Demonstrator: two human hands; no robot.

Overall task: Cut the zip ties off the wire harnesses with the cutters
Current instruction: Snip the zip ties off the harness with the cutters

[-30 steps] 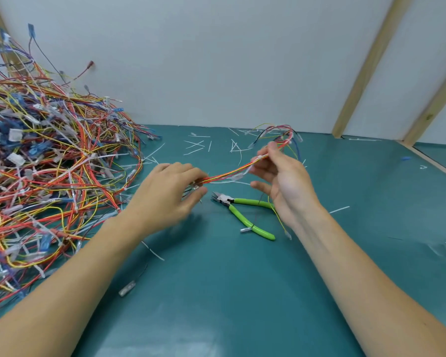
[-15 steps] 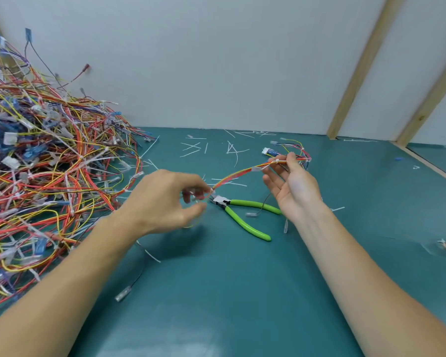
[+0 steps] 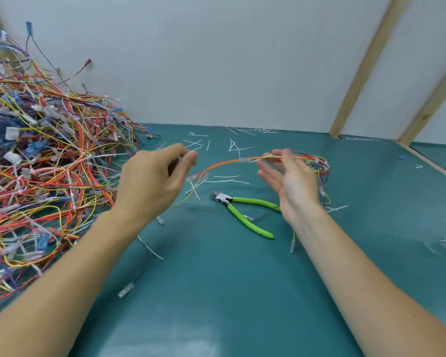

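A thin wire harness (image 3: 227,163) of red, orange and yellow wires arcs above the teal table (image 3: 216,292). My right hand (image 3: 294,184) pinches it between thumb and fingers near its looped right end, the other fingers spread. One loose end hangs below my left hand (image 3: 152,181), which is raised with thumb and forefinger drawn together; motion blur hides whether anything is between them. A white zip tie (image 3: 245,160) wraps the harness mid-span. The green-handled cutters (image 3: 245,210) lie on the table below the harness, held by neither hand.
A big tangled pile of wire harnesses (image 3: 41,176) fills the left side. Cut white zip tie pieces (image 3: 232,145) litter the table near the back wall. Loose connectors (image 3: 126,289) lie near my left forearm. Wooden battens (image 3: 358,73) lean at the right.
My left hand has let go of the harness end and risen up and left. My right hand has lifted the harness higher and to the right. The cutters have stayed put.
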